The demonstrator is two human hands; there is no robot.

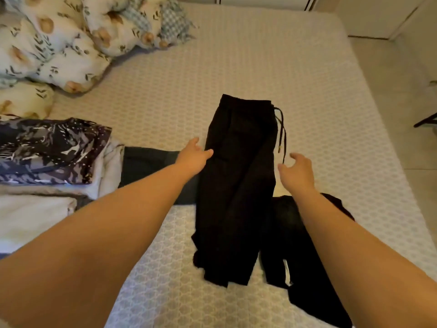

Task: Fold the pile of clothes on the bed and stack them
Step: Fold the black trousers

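Note:
Black drawstring trousers point(238, 185) lie folded lengthwise on the bed point(236, 67), waistband at the far end and cords trailing off the right side. My left hand point(194, 155) hovers at the trousers' left edge, fingers relaxed, thumb touching the fabric. My right hand point(296, 172) floats just right of the trousers near the cord tips, fingers loosely spread and holding nothing. Another black garment point(302, 252) lies crumpled under my right forearm. A dark grey garment point(146, 166) lies flat under my left forearm.
A stack of folded clothes point(49, 150) with a dark patterned piece on top sits at the left, over white fabric point(30, 216). A floral duvet point(59, 43) is bunched at the far left. The floor point(402, 91) runs along the bed's right edge.

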